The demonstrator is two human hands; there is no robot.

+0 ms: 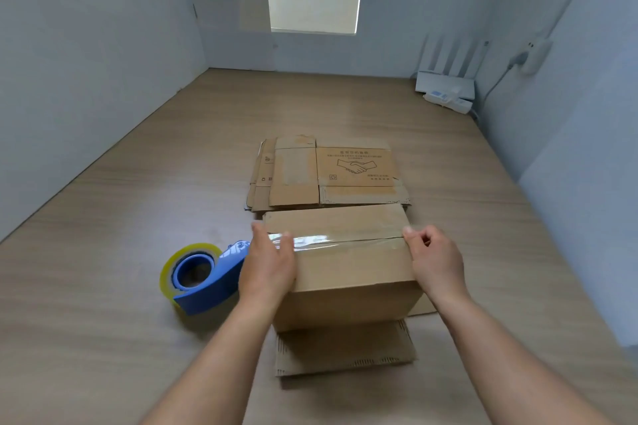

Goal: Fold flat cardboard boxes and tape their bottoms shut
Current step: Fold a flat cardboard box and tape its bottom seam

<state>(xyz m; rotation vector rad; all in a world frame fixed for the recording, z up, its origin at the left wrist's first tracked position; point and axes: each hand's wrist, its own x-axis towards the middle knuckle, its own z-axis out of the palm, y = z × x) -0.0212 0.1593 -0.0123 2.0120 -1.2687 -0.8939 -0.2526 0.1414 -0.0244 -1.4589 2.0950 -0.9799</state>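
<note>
A folded cardboard box (pixel 348 272) stands bottom-up on the wooden table, its lower flaps spread out towards me. A strip of clear tape (pixel 338 241) runs along the seam across its top. My left hand (pixel 267 264) lies flat over the box's left edge, fingers straight, pressing on the tape end. My right hand (pixel 436 260) rests on the right edge with fingers curled, thumb and fingertips at the tape's right end. A blue tape dispenser (pixel 202 274) with a yellowish roll lies on the table just left of my left hand.
A stack of flat cardboard boxes (pixel 328 174) lies just behind the folded box. Grey partition walls (pixel 86 72) close in the table on the left, back and right. A white device with a power strip (pixel 447 90) sits in the far right corner.
</note>
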